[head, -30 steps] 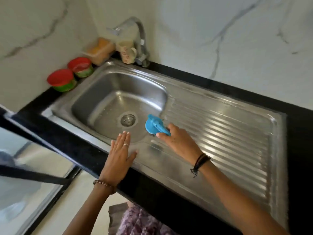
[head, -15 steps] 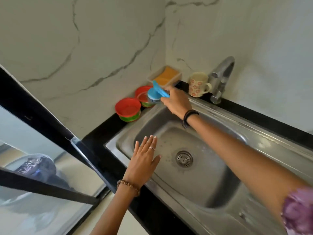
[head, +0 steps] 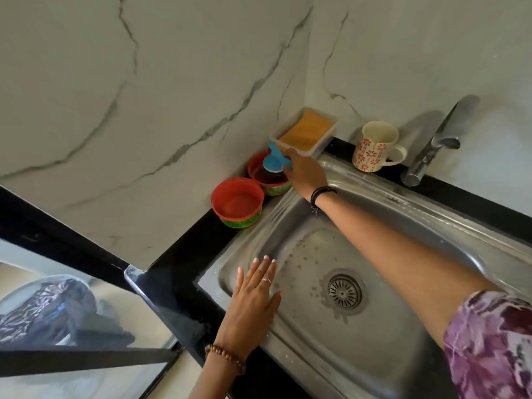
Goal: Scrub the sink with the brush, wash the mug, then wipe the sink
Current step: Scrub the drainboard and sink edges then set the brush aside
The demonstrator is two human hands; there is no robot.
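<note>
My right hand (head: 303, 171) reaches across the steel sink (head: 403, 226) to the back left corner and grips the blue brush (head: 274, 161) by its handle. The brush head is down inside the farther red bowl (head: 259, 165). My left hand (head: 254, 298) rests flat, fingers straight, on the sink's front left rim. The flower-patterned mug (head: 374, 148) stands upright on the black counter behind the sink, left of the tap (head: 431, 148). The basin floor is wet and speckled around the drain (head: 345, 292).
A second red bowl (head: 237, 205) sits on the black counter (head: 178, 272) left of the sink. A white tray with an orange sponge (head: 306, 131) leans in the wall corner. Marble walls close off the back and left. A glass panel lies below left.
My right hand has carried the brush from the drainboard edge up to the back left corner and lowered it into the red bowl. The left hand stayed on the sink's front rim.
</note>
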